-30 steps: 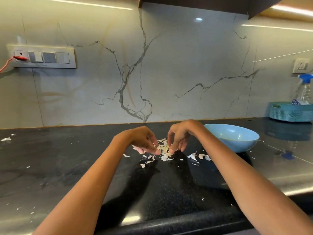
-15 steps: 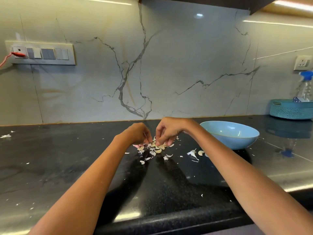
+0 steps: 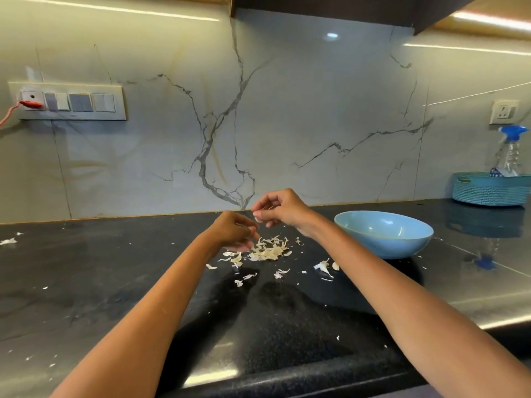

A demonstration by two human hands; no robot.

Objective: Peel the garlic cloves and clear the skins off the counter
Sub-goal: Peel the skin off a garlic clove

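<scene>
A: Head view. Right hand (image 3: 283, 209) raised, pinching a small pale bit, skin or clove unclear. Left hand (image 3: 235, 232)?

B: Fingers curled low over the skins (image 3: 268, 251); grasp unclear. Skins piled on counter (image 3: 86, 282), left of bowl (image 3: 383, 234).

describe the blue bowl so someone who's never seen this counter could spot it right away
On the black counter, look just right of the pile of garlic skins, behind the right forearm. The bowl is wide, round and pale blue; the teal basket farther right is ribbed and holds a spray bottle.
</scene>
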